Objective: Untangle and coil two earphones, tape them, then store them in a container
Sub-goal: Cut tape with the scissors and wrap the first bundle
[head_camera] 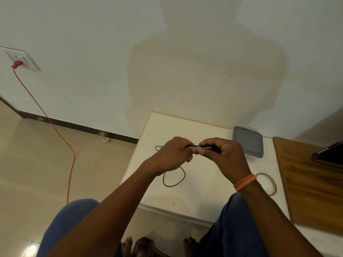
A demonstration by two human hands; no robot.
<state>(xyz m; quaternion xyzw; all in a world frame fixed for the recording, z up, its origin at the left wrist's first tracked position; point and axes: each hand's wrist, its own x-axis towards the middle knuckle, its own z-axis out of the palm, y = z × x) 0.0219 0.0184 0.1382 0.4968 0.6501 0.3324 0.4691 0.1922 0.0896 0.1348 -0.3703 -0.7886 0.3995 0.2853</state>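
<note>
Pinching a black earphone cable over the white table

Holding the black earphone cable, the left hand has its fingers curled round it; slack loops below. Touching it, the right hand pinches a small white piece, with the grey lidded container beyond and the tape roll beside its wrist. No writing is legible.

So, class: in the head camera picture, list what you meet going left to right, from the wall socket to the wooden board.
wall socket → red cable → left hand → right hand → grey container → tape roll → wooden board
</note>
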